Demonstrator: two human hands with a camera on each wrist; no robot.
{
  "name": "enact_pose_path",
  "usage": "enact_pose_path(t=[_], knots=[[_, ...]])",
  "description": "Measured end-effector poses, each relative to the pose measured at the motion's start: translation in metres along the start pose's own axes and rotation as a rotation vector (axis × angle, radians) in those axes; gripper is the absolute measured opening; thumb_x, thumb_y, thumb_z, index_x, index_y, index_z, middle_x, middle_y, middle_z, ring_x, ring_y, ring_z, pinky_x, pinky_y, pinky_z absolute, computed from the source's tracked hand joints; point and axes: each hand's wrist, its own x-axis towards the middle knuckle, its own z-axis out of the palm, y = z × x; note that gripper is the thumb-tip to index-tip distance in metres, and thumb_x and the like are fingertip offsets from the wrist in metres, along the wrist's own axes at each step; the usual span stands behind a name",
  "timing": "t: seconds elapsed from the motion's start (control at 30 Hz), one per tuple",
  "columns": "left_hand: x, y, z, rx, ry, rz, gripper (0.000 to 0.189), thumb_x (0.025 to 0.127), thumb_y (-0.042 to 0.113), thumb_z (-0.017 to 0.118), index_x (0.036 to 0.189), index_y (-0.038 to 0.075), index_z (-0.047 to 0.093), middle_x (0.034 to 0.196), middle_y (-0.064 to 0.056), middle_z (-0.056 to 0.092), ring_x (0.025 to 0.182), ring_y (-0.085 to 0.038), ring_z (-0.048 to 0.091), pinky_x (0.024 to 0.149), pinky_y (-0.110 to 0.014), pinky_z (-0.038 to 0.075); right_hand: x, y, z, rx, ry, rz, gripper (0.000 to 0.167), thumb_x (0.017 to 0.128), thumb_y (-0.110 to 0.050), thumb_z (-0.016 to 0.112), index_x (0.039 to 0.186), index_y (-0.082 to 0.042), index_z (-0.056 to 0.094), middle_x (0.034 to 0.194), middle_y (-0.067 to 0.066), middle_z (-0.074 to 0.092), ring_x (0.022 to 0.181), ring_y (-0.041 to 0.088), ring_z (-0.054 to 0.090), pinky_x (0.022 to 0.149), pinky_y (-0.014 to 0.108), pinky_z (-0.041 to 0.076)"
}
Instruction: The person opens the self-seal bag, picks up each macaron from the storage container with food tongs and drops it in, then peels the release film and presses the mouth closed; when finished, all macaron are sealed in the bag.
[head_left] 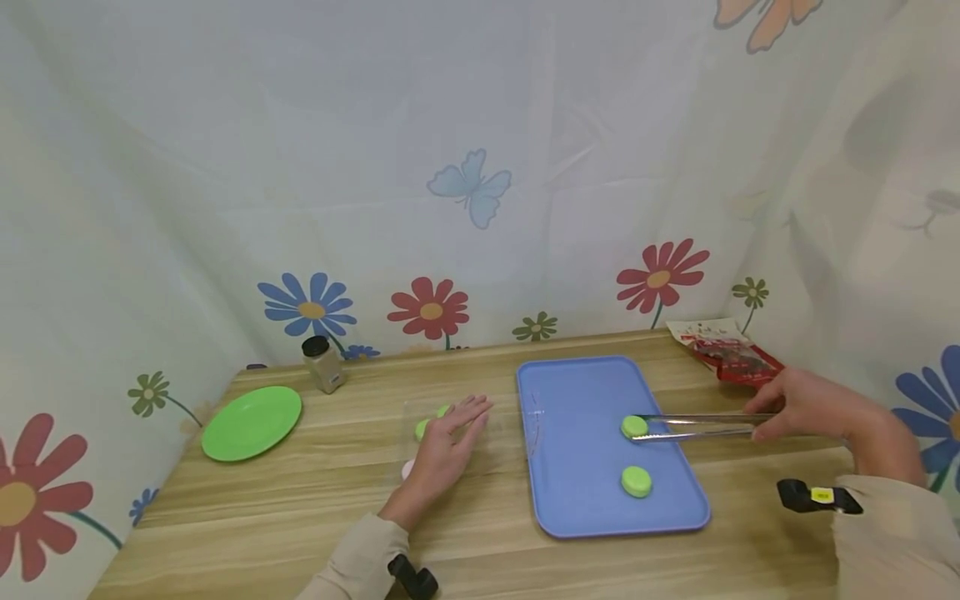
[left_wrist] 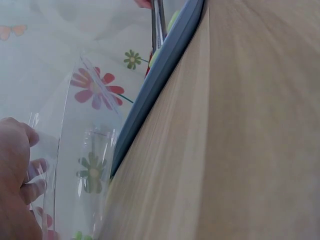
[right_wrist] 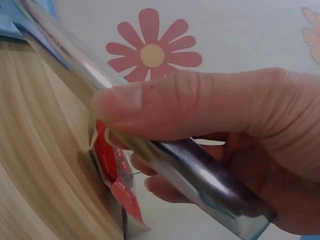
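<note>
My right hand [head_left: 806, 406] holds metal tongs [right_wrist: 195, 182], its thumb pressed along one arm. Between the tong tips sits a green macaron [head_left: 634, 427], on or just above the blue tray [head_left: 581, 467]. A second green macaron [head_left: 636, 482] lies nearer the tray's front edge. Left of the tray, my left hand [head_left: 438, 458] rests its extended fingers on a clear plastic box [left_wrist: 75, 170]. Around that hand show a green macaron [head_left: 421, 430] and a pale pink one [head_left: 407, 469], partly hidden by it.
A green plate [head_left: 252, 423] lies at the left of the wooden table [head_left: 247, 525], near a black-lidded jar [head_left: 324, 365]. At the back right is a red and white packet [head_left: 726, 353], close behind my right hand. A patterned curtain [head_left: 360, 167] hangs behind the table.
</note>
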Motion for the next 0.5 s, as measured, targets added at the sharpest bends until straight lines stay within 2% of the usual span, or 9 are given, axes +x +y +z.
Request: enact_pose_path(t=[0.3,0.5], knots=[[-0.0010,0.0004,-0.0003,-0.006,-0.001,-0.001,0.028,0.104,0.021,0.058,0.126,0.010,0.070,0.136,-0.007,0.060,0.135,-0.023,0.048,0.116,-0.055,0.027,0.0007,0.0040,0.0023,0.002,0.037,-0.042,0.032,0.076,-0.020,0.087,0.100,-0.001,0.078,0.098,0.003,0.070,0.082,0.013,0.060,0.065,0.028,0.053],[-0.0009,0.0000,0.0001,-0.009,0.006,0.009,0.028,0.103,0.021,0.058,0.127,0.010,0.070,0.136,-0.007,0.060,0.136,-0.023,0.047,0.116,-0.056,0.028,0.0033,-0.0031,0.0051,0.007,0.075,-0.072,0.031,0.077,-0.024,0.086,0.101,-0.004,0.079,0.097,0.002,0.070,0.080,0.013,0.056,0.063,0.027,0.052]])
